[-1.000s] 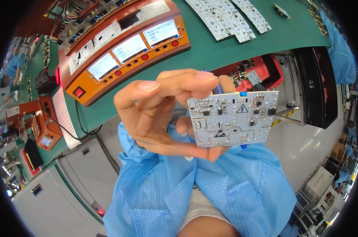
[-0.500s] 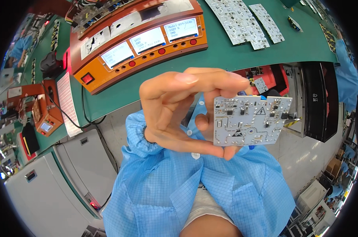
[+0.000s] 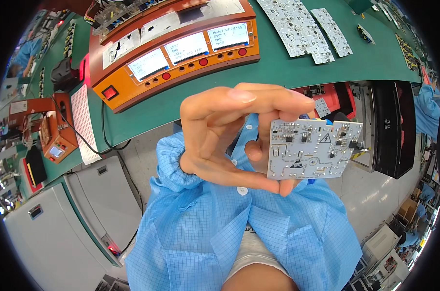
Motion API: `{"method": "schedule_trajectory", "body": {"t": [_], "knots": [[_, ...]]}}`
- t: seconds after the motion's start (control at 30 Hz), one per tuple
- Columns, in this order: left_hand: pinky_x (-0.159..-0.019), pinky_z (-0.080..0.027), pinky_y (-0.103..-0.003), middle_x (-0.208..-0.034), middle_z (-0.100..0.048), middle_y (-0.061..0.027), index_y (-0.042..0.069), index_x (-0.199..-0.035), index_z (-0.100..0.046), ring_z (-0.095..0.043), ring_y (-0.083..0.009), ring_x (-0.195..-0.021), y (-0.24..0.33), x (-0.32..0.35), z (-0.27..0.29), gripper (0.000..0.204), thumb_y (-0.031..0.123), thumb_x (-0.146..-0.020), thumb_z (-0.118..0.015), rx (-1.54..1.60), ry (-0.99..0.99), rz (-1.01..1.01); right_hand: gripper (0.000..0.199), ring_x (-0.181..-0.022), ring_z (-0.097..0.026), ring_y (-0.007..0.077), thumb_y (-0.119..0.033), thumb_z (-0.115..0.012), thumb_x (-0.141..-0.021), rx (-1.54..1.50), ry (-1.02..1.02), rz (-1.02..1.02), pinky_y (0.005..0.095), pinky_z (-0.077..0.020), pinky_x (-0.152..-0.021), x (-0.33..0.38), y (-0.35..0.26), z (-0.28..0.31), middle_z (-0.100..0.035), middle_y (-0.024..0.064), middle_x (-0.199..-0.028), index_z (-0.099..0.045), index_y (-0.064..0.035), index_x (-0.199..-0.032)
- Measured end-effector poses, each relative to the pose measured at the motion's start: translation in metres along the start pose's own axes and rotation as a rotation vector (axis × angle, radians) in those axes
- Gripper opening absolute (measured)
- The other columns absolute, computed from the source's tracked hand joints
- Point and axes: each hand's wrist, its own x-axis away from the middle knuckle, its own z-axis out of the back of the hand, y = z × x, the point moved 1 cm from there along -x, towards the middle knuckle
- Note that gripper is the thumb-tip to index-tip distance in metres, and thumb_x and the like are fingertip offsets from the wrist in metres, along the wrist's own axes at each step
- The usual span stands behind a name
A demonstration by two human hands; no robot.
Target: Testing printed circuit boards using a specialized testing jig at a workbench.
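In front of my chest, my left hand (image 3: 212,140) grips a white printed circuit board (image 3: 313,150). Its thumb presses near the lower left corner and its bent fingers are at the upper left edge. Small components, solder points and printed triangles cover the side facing me. Bits of blue show past the board's upper and lower edges. A fingertip (image 3: 288,187) peeks out under the lower edge and probably belongs to my right hand, the rest of which is hidden behind the board.
On the green bench (image 3: 181,94) ahead stands an orange test box (image 3: 181,63) with three lit screens and red buttons. White board panels (image 3: 297,31) lie at its right. Below them are a red bin (image 3: 331,99) and a black case (image 3: 394,126). Grey cabinets (image 3: 59,228) stand at left.
My left hand and the board have shifted slightly right in view, and the bench scene has shifted a little too. The grip on the board looks the same.
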Motion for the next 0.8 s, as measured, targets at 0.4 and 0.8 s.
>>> {"method": "schedule_trajectory", "body": {"t": [0.4,0.8], "knots": [[-0.076,-0.052,-0.038,-0.108,-0.052,-0.0372,-0.002,-0.132,-0.016,-0.056,-0.0385,-0.103,0.001,0.0,-0.001,0.115,0.024,-0.048,-0.089,0.016,0.045,-0.003,0.08,-0.117,-0.047,0.0299,-0.016,-0.087,-0.057,0.175,-0.006,0.042,0.0361,-0.0476,-0.091,-0.005,0.001,0.009,-0.043,0.0282,-0.126,-0.029,-0.0067,-0.11],[-0.103,-0.032,-0.045,-0.132,-0.04,-0.023,0.001,-0.131,-0.038,-0.04,-0.0339,-0.125,0.031,0.066,0.068,0.076,0.024,-0.069,-0.076,-0.062,0.177,0.581,0.053,-0.084,-0.059,0.0239,-0.001,-0.08,-0.055,1.215,-0.015,-0.209,0.0302,-0.0465,-0.07,-0.03,-0.003,0.023,-0.06,0.0178,-0.107,-0.034,-0.0065,-0.083]]}}
